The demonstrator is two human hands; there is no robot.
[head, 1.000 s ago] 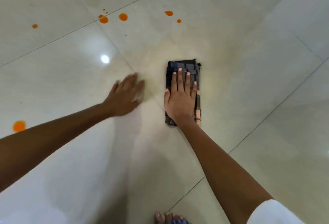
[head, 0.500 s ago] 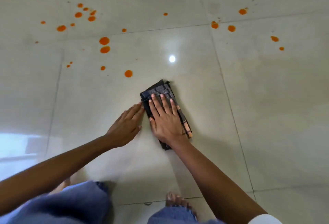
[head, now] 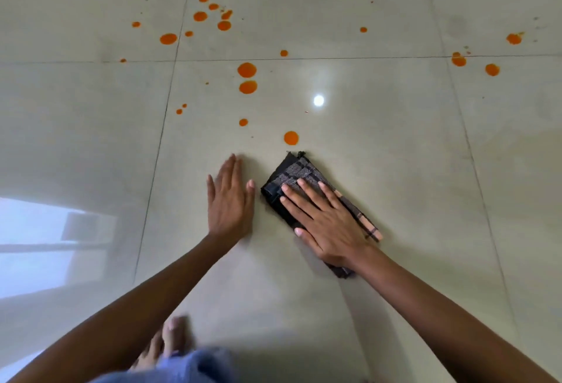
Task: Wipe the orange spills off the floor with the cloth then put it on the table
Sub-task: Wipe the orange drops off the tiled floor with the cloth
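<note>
Orange spills (head: 247, 70) lie over much of the far floor (head: 410, 175), many drops, large and small, so we judge that the wiping is only at its beginning. The right hand (head: 328, 224) lies flat on the folded dark checked cloth (head: 299, 169), with fingers straight and a little spread, pressing it down; it does not pinch it. The left hand (head: 229, 203) is flat on the bare floor just beside the cloth, fingers close together, holding nothing; we think it gives support. The nearest drop (head: 291, 138) sits just beyond the front corner of the cloth, not yet touched. What is left, as we see it: nearly all the drops, then carrying the cloth to the table, which is not in view
</note>
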